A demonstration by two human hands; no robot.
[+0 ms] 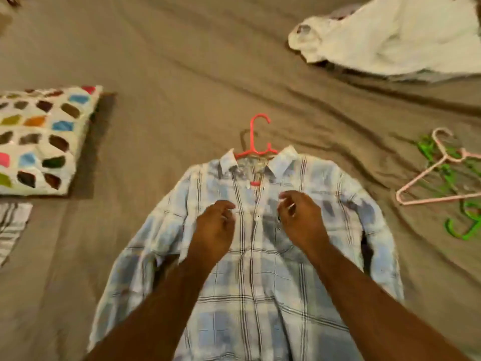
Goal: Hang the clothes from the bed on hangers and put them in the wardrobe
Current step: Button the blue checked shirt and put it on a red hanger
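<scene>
Left hand (215, 231), right hand (299, 221) seemingly hover above shirt (263, 295).

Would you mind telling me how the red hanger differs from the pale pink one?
The red hanger is inside the plaid shirt, only its hook and neck showing; the pale pink hanger lies bare over green hangers. Red is vivid, pink pale. Both lie on the bed.

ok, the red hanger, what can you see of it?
The red hanger looks like thin plastic. It lies flat on the bed sheet, shoulders tucked inside the plaid shirt; hook and neck stick out past the collar, and a short piece shows through the open neckline.
</scene>
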